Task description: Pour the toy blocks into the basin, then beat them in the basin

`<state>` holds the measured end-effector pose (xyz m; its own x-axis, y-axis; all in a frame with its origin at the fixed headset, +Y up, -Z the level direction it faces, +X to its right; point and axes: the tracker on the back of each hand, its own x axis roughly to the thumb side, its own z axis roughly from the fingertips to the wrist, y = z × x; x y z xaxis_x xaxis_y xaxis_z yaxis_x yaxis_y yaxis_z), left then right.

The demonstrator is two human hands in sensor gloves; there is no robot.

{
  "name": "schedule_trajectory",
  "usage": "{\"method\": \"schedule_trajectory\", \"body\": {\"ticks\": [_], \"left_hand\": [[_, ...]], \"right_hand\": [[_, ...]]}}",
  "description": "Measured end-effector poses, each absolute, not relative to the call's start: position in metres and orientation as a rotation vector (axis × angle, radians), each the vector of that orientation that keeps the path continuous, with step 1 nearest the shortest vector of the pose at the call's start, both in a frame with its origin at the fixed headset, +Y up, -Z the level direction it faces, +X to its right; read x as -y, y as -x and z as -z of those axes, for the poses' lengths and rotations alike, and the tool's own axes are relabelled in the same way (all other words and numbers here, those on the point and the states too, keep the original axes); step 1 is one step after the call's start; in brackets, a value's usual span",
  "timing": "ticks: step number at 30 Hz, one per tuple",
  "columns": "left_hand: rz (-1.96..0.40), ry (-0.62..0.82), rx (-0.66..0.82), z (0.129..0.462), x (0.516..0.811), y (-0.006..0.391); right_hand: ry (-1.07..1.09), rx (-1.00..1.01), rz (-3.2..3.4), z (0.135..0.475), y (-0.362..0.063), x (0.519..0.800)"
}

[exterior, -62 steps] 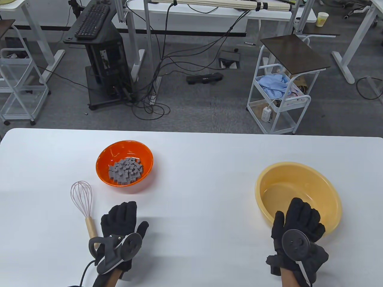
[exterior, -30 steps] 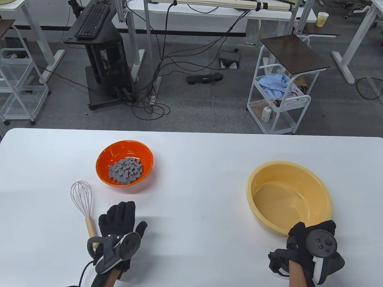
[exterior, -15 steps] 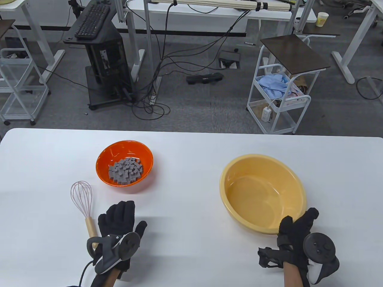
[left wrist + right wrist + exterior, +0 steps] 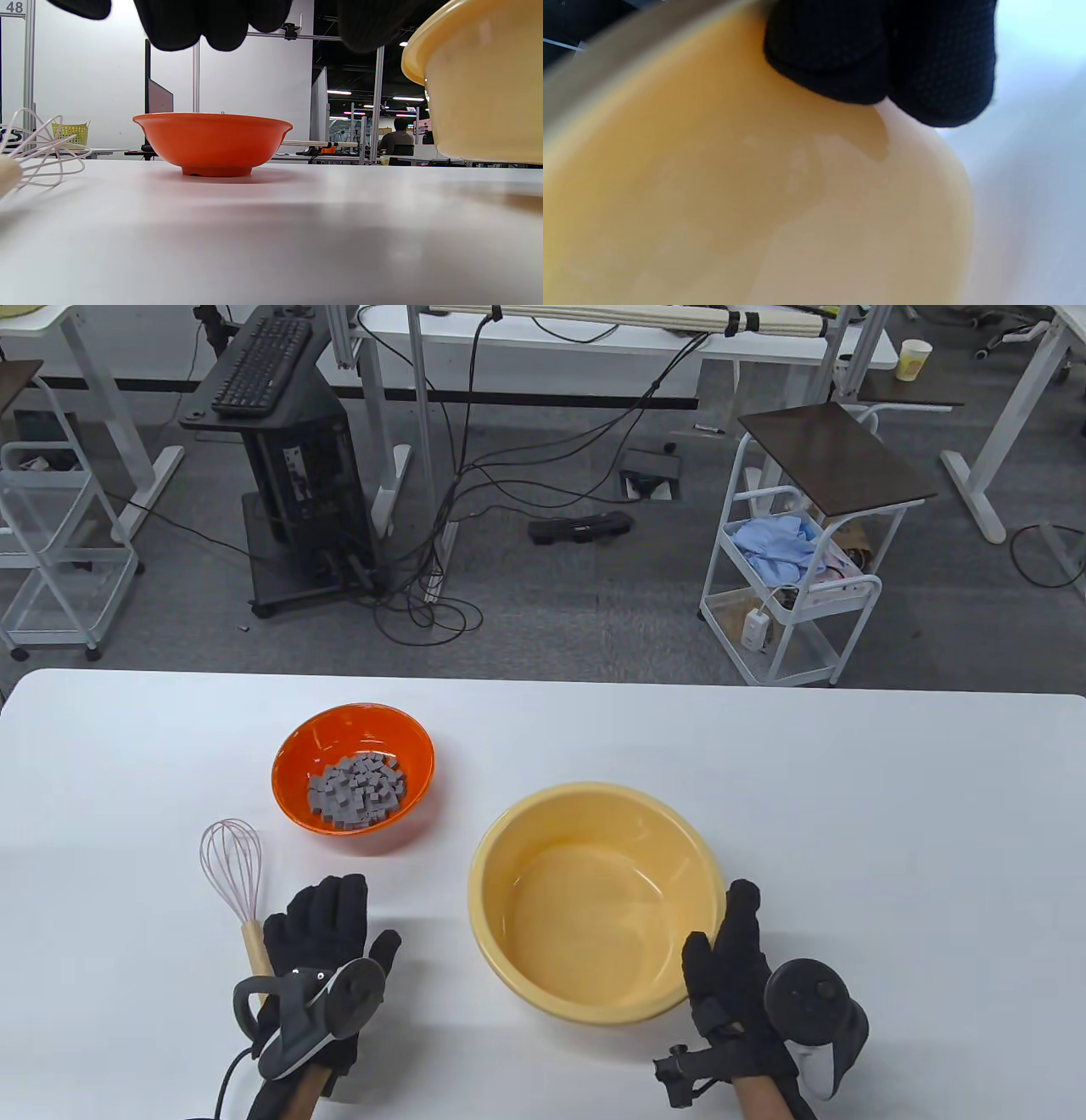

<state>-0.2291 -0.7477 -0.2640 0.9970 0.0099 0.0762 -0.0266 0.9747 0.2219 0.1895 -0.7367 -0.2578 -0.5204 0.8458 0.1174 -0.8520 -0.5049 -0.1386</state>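
Observation:
An orange bowl point(image 4: 293, 763) holds several grey toy blocks point(image 4: 356, 791) at the left of the white table. A whisk point(image 4: 233, 861) with a wooden handle lies in front of it. The empty yellow basin point(image 4: 509, 848) stands at the table's middle, near the front. My right hand point(image 4: 730, 950) lies with straight fingers against the basin's right outer wall; in the right wrist view its fingertips point(image 4: 882, 51) press on the yellow basin point(image 4: 712, 190). My left hand point(image 4: 327, 912) rests flat on the table beside the whisk handle and holds nothing.
The left wrist view shows the orange bowl point(image 4: 212, 140) straight ahead, the whisk wires point(image 4: 38, 148) at the left and the basin point(image 4: 479, 84) close on the right. Behind the table stand a white cart point(image 4: 789, 585) and a keyboard stand point(image 4: 280, 458).
My right hand went from over the basin's near rim to its right side and slid it from the table's right to the middle. The left hand shifted slightly left.

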Motion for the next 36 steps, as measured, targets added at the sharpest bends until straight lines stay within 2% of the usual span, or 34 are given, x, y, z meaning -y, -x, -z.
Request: {"method": "schedule_trajectory", "body": {"ticks": [6,13,19,28,36], "left_hand": [[-0.01,-0.22,0.059,0.264,0.748,0.231],[-0.004,-0.212,0.055,0.264,0.748,0.231],[-0.006,-0.212,0.049,0.265,0.748,0.232],[-0.005,-0.218,0.04,0.264,0.746,0.232],[-0.084,-0.237,0.001,0.261,0.729,0.235]], "right_hand": [[-0.15,0.153,-2.085,0.259,-0.173,0.748],[-0.17,0.036,-2.042,0.261,-0.164,0.763],[-0.178,0.012,-2.107,0.261,-0.166,0.759],[-0.13,0.003,-2.121,0.264,-0.191,0.747],[-0.117,0.267,-2.317,0.259,-0.207,0.728]]}}
